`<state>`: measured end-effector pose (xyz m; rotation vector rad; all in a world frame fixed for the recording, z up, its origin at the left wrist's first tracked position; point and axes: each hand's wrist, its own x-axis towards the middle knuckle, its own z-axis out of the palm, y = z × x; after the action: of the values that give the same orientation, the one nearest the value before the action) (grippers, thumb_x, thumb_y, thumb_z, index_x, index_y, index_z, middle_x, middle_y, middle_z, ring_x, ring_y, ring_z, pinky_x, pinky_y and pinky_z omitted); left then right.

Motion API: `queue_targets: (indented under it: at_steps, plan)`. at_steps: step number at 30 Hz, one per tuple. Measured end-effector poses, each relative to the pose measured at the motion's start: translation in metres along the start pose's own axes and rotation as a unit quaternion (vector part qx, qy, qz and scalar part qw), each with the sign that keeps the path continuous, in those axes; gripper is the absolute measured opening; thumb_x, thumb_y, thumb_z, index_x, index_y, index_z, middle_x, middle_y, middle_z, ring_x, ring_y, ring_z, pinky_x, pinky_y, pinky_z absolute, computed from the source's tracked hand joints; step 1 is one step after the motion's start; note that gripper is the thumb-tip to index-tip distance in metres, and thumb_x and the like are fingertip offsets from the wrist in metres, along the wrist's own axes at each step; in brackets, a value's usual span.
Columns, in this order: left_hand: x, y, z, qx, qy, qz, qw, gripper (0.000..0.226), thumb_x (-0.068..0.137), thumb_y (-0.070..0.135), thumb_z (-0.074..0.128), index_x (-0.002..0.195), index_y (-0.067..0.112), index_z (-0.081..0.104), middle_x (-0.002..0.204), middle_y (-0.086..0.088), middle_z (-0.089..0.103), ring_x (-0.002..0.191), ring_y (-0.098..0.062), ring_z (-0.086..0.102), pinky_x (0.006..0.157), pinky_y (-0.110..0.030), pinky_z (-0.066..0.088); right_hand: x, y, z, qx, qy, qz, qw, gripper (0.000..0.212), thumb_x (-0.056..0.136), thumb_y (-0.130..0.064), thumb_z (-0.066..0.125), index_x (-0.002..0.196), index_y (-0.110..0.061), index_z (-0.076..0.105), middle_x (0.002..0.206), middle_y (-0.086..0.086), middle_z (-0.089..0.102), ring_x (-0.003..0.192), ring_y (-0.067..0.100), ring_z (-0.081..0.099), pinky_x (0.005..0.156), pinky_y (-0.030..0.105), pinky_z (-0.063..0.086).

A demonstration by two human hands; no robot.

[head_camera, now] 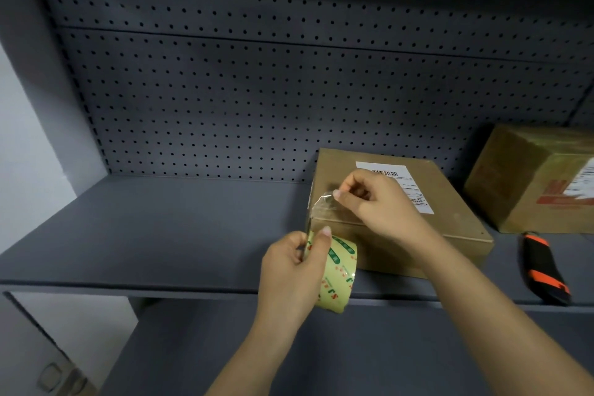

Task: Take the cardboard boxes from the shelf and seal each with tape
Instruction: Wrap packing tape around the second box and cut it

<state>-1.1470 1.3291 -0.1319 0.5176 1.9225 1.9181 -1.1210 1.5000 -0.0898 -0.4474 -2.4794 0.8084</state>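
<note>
A flat cardboard box (450, 202) with a white shipping label lies on the dark grey shelf (160, 235). My left hand (289, 273) grips a roll of clear tape (337, 276) printed with green and red marks, just in front of the box's left corner. My right hand (376, 199) pinches the free end of the tape strip (321, 206) above the box's left top edge. The strip runs from the roll up to my right fingers.
A second, taller cardboard box (530, 177) with a label and red print stands at the right on the shelf. A black and orange utility knife (543, 267) lies near the shelf's front edge between the boxes. A perforated back panel (257, 90) closes the rear.
</note>
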Motion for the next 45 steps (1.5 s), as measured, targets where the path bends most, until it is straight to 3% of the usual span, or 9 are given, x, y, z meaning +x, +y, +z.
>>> queue_targets:
  at_steps: [7,11,16,22,26,32,37,41,45]
  plan:
    - [0.003,-0.002,0.000,-0.004,-0.004,-0.001,1.000,0.045,0.092,0.040,0.064,0.072,0.001,0.052,0.066,-0.013,0.068,0.053,-0.013,0.059,0.049,-0.022,0.042,0.000,0.001,0.002,-0.007,0.006,0.006,1.000,0.012,0.091,-0.031,0.065,0.082,-0.023,0.064,0.080,-0.008,0.066,0.078,0.007,0.060,0.071,0.028,0.048]
    - [0.005,-0.003,0.001,0.002,-0.004,0.005,1.000,0.041,0.092,0.040,0.064,0.069,0.008,0.052,0.061,-0.005,0.065,0.051,-0.011,0.058,0.048,-0.022,0.041,0.001,0.001,0.003,-0.027,0.007,0.007,1.000,0.011,0.090,-0.031,0.066,0.084,-0.022,0.065,0.086,-0.008,0.066,0.082,0.007,0.059,0.075,0.030,0.050]
    - [0.005,-0.004,0.003,-0.018,-0.013,0.005,1.000,0.043,0.093,0.038,0.063,0.075,0.000,0.054,0.059,-0.001,0.064,0.050,-0.009,0.059,0.044,-0.018,0.040,0.001,-0.001,0.003,-0.055,0.005,-0.002,0.998,0.012,0.089,-0.030,0.068,0.084,-0.020,0.064,0.093,-0.008,0.058,0.082,0.001,0.054,0.069,0.014,0.041]
    - [0.008,-0.007,0.004,-0.030,-0.009,0.001,0.999,0.047,0.092,0.040,0.065,0.079,-0.004,0.054,0.064,-0.009,0.064,0.056,-0.014,0.057,0.051,-0.025,0.043,0.003,0.002,0.001,-0.012,-0.001,0.036,0.999,0.024,0.082,-0.030,0.076,0.089,-0.023,0.055,0.082,-0.005,0.059,0.068,0.006,0.052,0.061,0.020,0.038]
    - [0.008,-0.008,0.004,-0.029,-0.012,0.000,1.000,0.047,0.090,0.042,0.065,0.080,-0.003,0.056,0.066,-0.007,0.066,0.058,-0.016,0.060,0.056,-0.030,0.045,0.004,0.003,0.002,0.012,0.025,0.048,0.998,0.023,0.083,-0.023,0.076,0.090,-0.025,0.054,0.081,-0.005,0.059,0.066,0.004,0.053,0.058,0.015,0.037]
    - [0.008,-0.007,0.006,-0.021,-0.011,-0.006,1.000,0.051,0.090,0.044,0.065,0.079,-0.004,0.052,0.062,-0.005,0.060,0.057,-0.018,0.058,0.056,-0.033,0.044,-0.003,0.003,-0.005,0.013,0.098,-0.023,0.995,0.015,0.088,-0.006,0.067,0.092,-0.020,0.064,0.104,-0.008,0.058,0.091,0.005,0.061,0.087,0.026,0.052]
    - [0.007,-0.006,0.007,-0.018,-0.009,-0.003,1.000,0.047,0.091,0.042,0.064,0.078,-0.001,0.055,0.064,-0.004,0.063,0.060,-0.017,0.060,0.057,-0.032,0.045,-0.024,0.002,-0.005,-0.053,-0.018,-0.155,0.986,0.022,0.095,-0.014,0.060,0.112,-0.022,0.071,0.113,-0.010,0.070,0.108,0.004,0.061,0.096,0.023,0.046]
    - [0.003,-0.005,0.005,-0.022,-0.025,0.003,0.999,0.051,0.091,0.048,0.062,0.078,0.000,0.053,0.065,-0.005,0.059,0.062,-0.019,0.056,0.057,-0.031,0.043,-0.029,0.004,0.002,-0.064,-0.076,-0.162,0.982,0.030,0.097,-0.020,0.059,0.127,-0.018,0.065,0.129,-0.009,0.064,0.125,-0.005,0.049,0.108,0.016,0.037]
    - [-0.005,-0.009,-0.002,-0.030,-0.074,0.038,0.996,0.029,0.096,0.034,0.058,0.083,0.010,0.067,0.075,0.000,0.071,0.069,-0.014,0.066,0.057,-0.022,0.050,-0.028,0.005,0.003,-0.050,-0.073,-0.145,0.985,0.031,0.096,-0.025,0.061,0.126,-0.018,0.066,0.130,-0.010,0.063,0.126,-0.007,0.047,0.110,0.015,0.034]
